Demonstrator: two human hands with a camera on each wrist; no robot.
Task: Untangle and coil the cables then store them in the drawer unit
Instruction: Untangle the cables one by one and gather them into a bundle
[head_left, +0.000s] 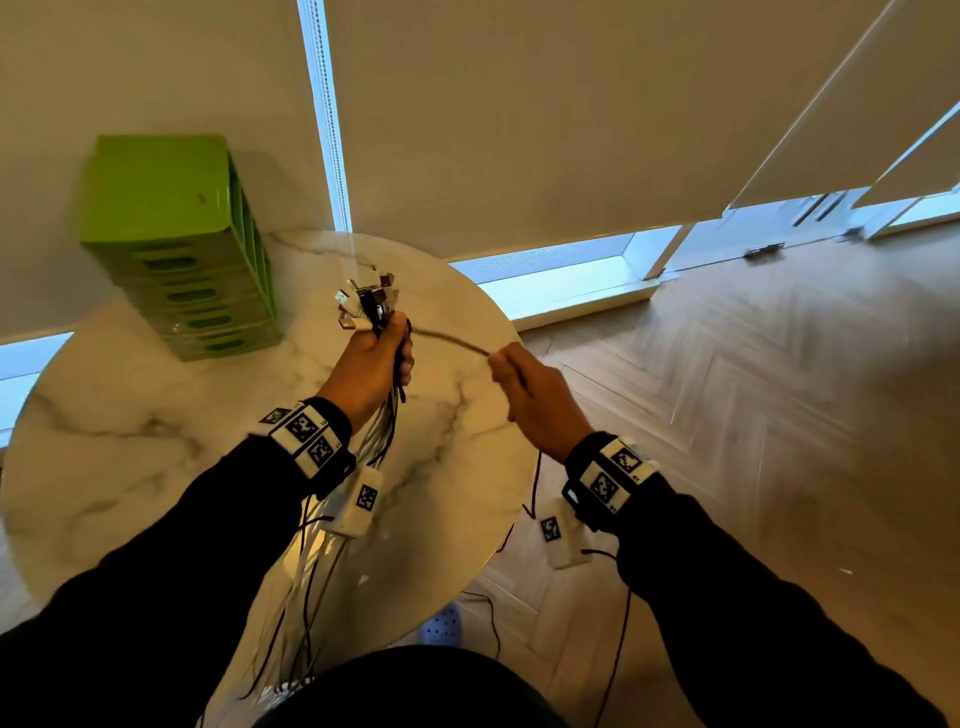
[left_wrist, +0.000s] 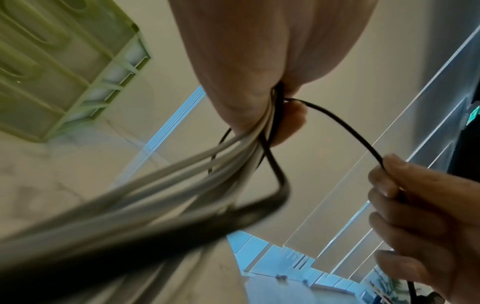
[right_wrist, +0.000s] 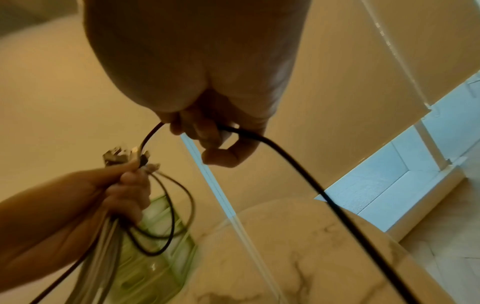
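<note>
Hands work above a round marble surface (head_left: 156, 441): left hand (head_left: 371, 364) grips a bundle of white and black cables (head_left: 382, 431), right hand (head_left: 535, 405) pinches one thin black cable (head_left: 452, 340); green plastic drawer unit (head_left: 176, 244) stands behind.

Drawer unit (head_left: 176, 244) on table's (head_left: 130, 467) far left, cable bundle (head_left: 371, 306) above table — right of unit

Round marble-look table (head_left: 156, 467), lower left of frame, w/ grey veins. Cream roller blinds (head_left: 519, 130) fill top half; blue daylight strips along the bottoms & in a vertical gap upper centre. Herringbone wood floor (head_left: 753, 415) at right.
</note>
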